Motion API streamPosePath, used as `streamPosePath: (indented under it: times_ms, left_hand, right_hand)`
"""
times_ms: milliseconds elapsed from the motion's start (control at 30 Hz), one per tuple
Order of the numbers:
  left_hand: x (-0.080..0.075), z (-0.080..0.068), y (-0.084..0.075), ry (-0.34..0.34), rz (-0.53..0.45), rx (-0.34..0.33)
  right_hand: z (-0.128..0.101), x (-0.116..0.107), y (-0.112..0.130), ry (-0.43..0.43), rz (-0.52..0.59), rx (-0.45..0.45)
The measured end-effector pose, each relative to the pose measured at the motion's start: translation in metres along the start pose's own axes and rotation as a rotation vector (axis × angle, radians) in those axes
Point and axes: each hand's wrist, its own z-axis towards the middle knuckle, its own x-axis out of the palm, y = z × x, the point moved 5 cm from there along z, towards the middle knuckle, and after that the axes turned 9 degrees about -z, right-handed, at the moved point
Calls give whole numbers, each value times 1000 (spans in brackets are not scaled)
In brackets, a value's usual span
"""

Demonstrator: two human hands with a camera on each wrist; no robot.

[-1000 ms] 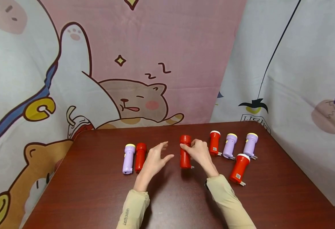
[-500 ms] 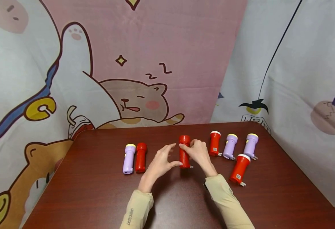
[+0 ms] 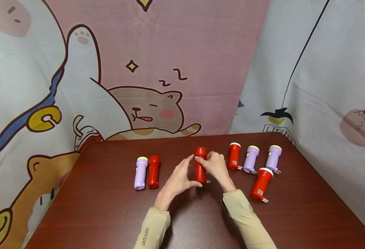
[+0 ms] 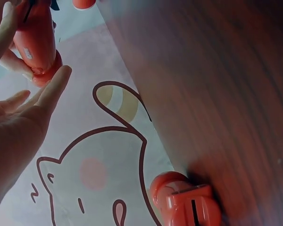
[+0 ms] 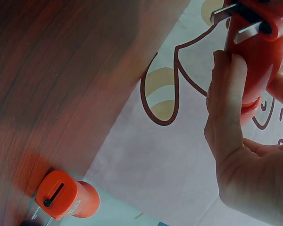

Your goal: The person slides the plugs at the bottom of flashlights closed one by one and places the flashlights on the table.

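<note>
Two hands: both meet at one red torch (image 3: pixel 201 165) near the middle of the table (image 3: pixel 107 214), a little toward its far edge.
Right hand (image 3: pixel 216 166): fingers curled round the red torch from the right, gripping it; the right wrist view shows the fingers (image 5: pixel 225 101) wrapped over its body with the metal prongs (image 5: pixel 236 21) sticking out at the near end.
Left hand (image 3: pixel 179 178): fingers fairly straight, thumb tip touching the torch low on its left side, fingertips at its upper body; not wrapped round it. In the left wrist view the fingers (image 4: pixel 52 89) lie relaxed just beside the torch (image 4: pixel 37 44).
Red torch: lies lengthwise, head toward the far edge, plug end toward the person; whether it rests on the table or is lifted off it I cannot tell.
Left pair: a purple torch (image 3: pixel 140 173) and a second red torch (image 3: pixel 153 171) lie side by side, touching, left of the hands and apart from them.
Right group: a white-capped red torch (image 3: pixel 233 156), two purple torches (image 3: pixel 250 159) (image 3: pixel 273 158) in a row toward the far right corner, all with prongs toward the person.
Nearer one: another white-capped red torch (image 3: pixel 261 184) lies tilted, just in front of that row.
Sleeves: beige, both forearms (image 3: pixel 248 221) coming in from the near edge.
Backdrop: cartoon cloth (image 3: pixel 151 110) hangs behind the far edge.
</note>
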Motion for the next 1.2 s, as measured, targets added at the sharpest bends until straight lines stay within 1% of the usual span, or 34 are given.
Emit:
streamPosePath:
  times_ms: [100, 167, 367, 533, 800, 1033, 1200]
  left_hand:
    - [3, 0, 0, 6, 16, -14]
    - [5, 0, -1, 8, 27, -10]
    - [11, 1, -4, 3, 38, 37]
    - [12, 2, -8, -22, 68, 75]
    - [12, -1, -15, -72, 206, 130]
    - [11, -2, -20, -94, 266, 179]
    - [10, -1, -21, -119, 292, 191]
  right_hand:
    - [0, 0, 0, -4, -7, -1]
    - [0, -1, 0, -15, -19, -5]
    - [0, -3, 2, -46, -40, -16]
    - [0, -4, 2, -49, -22, -14]
    - [0, -5, 2, -49, 32, -11]
    - [0, -6, 2, -50, 43, 2]
    - [1, -5, 2, -65, 54, 24]
